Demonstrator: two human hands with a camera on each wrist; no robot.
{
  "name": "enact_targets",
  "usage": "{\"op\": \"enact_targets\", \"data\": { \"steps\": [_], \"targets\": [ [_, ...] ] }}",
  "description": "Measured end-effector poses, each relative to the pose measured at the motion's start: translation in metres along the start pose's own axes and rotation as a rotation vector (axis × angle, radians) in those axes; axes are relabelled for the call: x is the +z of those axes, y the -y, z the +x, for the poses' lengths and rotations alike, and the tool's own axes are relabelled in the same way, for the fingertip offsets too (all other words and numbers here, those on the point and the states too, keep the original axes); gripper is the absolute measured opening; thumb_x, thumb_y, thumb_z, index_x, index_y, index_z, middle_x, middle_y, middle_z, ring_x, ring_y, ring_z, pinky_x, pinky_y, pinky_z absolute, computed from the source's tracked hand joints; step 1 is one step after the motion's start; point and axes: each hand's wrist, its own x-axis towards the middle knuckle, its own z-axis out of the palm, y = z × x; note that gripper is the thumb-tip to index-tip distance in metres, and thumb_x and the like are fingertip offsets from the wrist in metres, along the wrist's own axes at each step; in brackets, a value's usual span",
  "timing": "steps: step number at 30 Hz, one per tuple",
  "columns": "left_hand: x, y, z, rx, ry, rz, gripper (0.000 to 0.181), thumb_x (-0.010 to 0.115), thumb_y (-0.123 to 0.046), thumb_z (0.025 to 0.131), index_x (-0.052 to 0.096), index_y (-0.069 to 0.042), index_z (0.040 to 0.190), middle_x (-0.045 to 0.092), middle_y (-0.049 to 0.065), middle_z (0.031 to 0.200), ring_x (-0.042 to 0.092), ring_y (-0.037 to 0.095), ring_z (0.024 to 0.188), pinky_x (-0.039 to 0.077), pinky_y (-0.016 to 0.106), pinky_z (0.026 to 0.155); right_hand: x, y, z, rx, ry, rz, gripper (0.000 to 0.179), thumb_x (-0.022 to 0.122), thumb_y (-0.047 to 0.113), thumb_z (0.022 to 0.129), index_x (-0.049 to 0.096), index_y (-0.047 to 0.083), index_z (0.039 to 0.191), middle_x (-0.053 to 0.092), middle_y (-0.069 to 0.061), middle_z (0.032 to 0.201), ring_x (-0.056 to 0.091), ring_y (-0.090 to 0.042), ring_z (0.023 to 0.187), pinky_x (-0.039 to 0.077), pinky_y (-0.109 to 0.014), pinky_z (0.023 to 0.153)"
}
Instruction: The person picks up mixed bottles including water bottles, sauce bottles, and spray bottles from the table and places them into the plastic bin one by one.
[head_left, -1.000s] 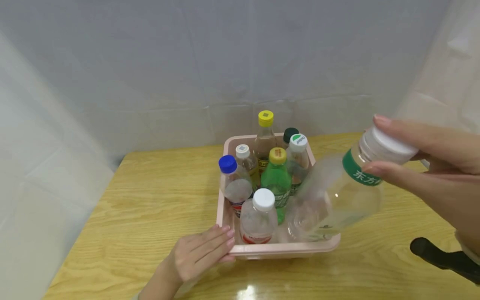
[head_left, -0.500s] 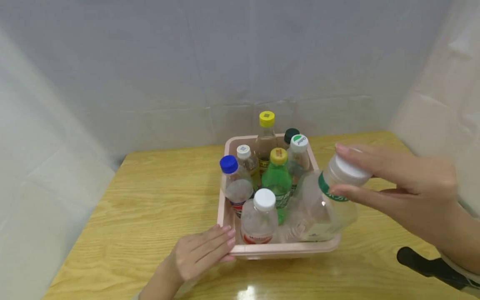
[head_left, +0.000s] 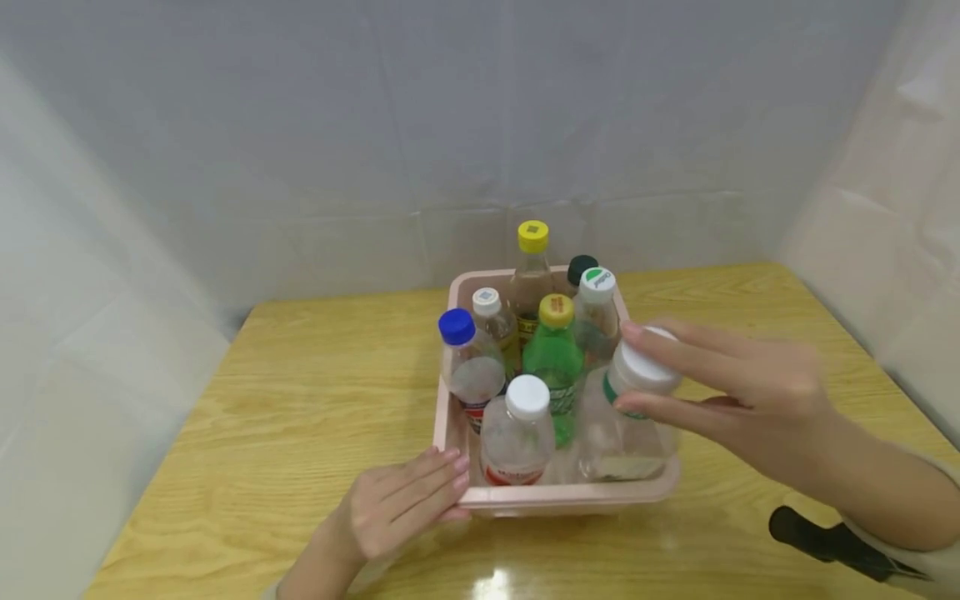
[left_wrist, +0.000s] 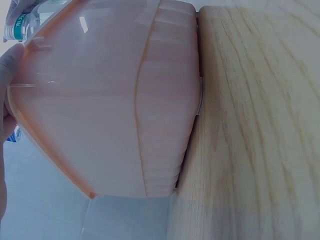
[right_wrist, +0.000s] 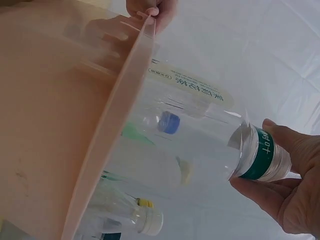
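My right hand (head_left: 757, 400) grips a large clear plastic bottle (head_left: 622, 442) by its white cap and neck, thumb and fingers on opposite sides. A green band rings the neck. Its lower part is inside the pink plastic bin (head_left: 562, 497), at the front right corner; the right wrist view shows the bottle (right_wrist: 207, 132) reaching past the bin's rim. At the front left corner, my left hand (head_left: 401, 504) holds the rim, fingers over the edge and thumb outside. Beside the held bottle stand a white-capped bottle (head_left: 519, 442) and a green bottle (head_left: 553, 367) with a yellow-orange cap.
Farther back in the bin are a blue-capped bottle (head_left: 474, 371), a tall yellow-capped bottle (head_left: 532, 279) and several others. The bin sits on a wooden table (head_left: 322, 392) before pale sheeting (head_left: 337, 133). A black strap-like object (head_left: 825, 537) shows by my right forearm.
My right hand has brought the clear bottle left and down into the bin's front right corner, turning it from tilted to nearly upright. The left hand stays on the rim.
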Motion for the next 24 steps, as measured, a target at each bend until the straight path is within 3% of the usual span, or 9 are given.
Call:
{"op": "enact_targets", "data": {
  "steps": [3,6,11,14,18,20,24],
  "targets": [
    [-0.001,-0.001,-0.001,-0.007,0.004,-0.007,0.022,0.067,-0.021,0.088,0.072,0.001,0.089,0.073,0.013,0.081,0.072,0.019,0.073,0.062,0.024,0.067,0.011,0.045,0.059,-0.020,-0.024,0.030,0.040,0.083,0.033,0.070,0.075,0.007,0.099,0.072,-0.017,0.090,0.058,-0.007,0.050,0.034,-0.009,0.034],
    [-0.002,-0.001,-0.001,-0.008,0.005,-0.009,0.023,0.067,-0.021,0.088,0.072,0.001,0.090,0.073,0.013,0.082,0.072,0.019,0.074,0.062,0.023,0.067,0.016,0.065,0.084,-0.034,-0.022,0.062,0.033,0.073,0.032,0.082,0.074,0.006,0.101,0.071,-0.021,0.085,0.058,-0.009,0.049,0.035,-0.007,0.036],
    [-0.002,-0.002,-0.002,-0.006,0.006,-0.004,0.023,0.067,-0.021,0.088,0.072,0.001,0.091,0.073,0.013,0.082,0.072,0.019,0.074,0.062,0.023,0.067,0.022,0.062,0.073,-0.003,0.058,0.061,0.036,0.071,0.032,0.084,0.071,0.006,0.109,0.071,-0.020,0.087,0.049,-0.004,0.045,0.038,-0.003,0.039],
    [-0.001,-0.001,-0.002,-0.003,0.005,-0.001,0.023,0.067,-0.021,0.088,0.072,0.001,0.090,0.073,0.013,0.082,0.072,0.019,0.074,0.062,0.023,0.067,0.025,0.055,0.061,0.018,0.090,0.040,0.038,0.071,0.034,0.084,0.069,0.007,0.111,0.071,-0.020,0.088,0.054,-0.006,0.048,0.040,-0.003,0.040],
    [0.000,-0.001,-0.001,0.000,0.002,0.000,0.022,0.067,-0.021,0.089,0.072,0.000,0.087,0.073,0.012,0.081,0.072,0.018,0.074,0.062,0.023,0.067,0.028,0.050,0.054,0.052,0.124,0.017,0.041,0.068,0.036,0.085,0.070,0.003,0.109,0.071,-0.021,0.094,0.070,-0.018,0.067,0.050,-0.007,0.045],
    [0.000,-0.001,-0.001,-0.002,0.000,-0.004,0.022,0.067,-0.021,0.088,0.072,0.000,0.088,0.073,0.012,0.081,0.072,0.019,0.074,0.062,0.023,0.067,0.028,0.049,0.053,0.067,0.144,0.002,0.043,0.068,0.038,0.085,0.070,0.002,0.109,0.070,-0.019,0.097,0.072,-0.024,0.079,0.054,-0.009,0.049],
    [0.001,-0.001,-0.003,-0.009,-0.004,-0.009,0.024,0.066,-0.023,0.089,0.072,0.001,0.090,0.073,0.012,0.082,0.072,0.019,0.075,0.062,0.024,0.067,0.027,0.048,0.054,0.081,0.166,-0.014,0.049,0.068,0.039,0.084,0.068,-0.002,0.111,0.070,-0.017,0.103,0.070,-0.022,0.090,0.058,-0.013,0.056]
  ]
}}
